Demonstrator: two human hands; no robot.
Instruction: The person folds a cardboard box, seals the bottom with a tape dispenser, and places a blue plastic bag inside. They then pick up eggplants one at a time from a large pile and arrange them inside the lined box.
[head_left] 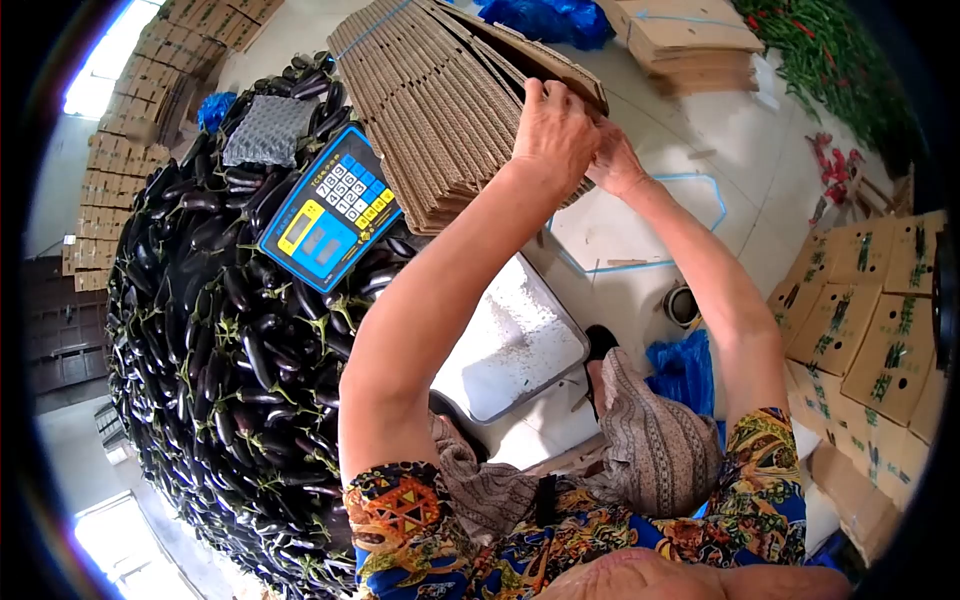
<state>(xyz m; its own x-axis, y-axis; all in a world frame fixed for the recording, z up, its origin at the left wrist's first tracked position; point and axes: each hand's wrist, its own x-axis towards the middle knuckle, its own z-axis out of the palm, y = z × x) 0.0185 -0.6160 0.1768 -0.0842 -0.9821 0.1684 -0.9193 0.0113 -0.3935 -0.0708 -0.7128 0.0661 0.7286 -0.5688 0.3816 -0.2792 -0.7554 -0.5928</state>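
Atop the flattened cardboard stack (450,110), left hand (555,130) and right hand (615,160) each grip clenched on a sheet, scale display (330,210) over heaped eggplants (220,340) beside

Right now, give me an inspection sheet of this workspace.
Surface: pale floor, scale platform bare.
Job's things: stack of flat cartons, leaning; both hands on its top edge.
Clutter: eggplant pile, scale display and foam pad on it; blue bags; printed boxes; green peppers.
Grippers: left hand grips a carton edge; right hand beside it, partly hidden behind the left hand.
Cables: blue strap on floor.
Surroundings: more carton stacks at left.
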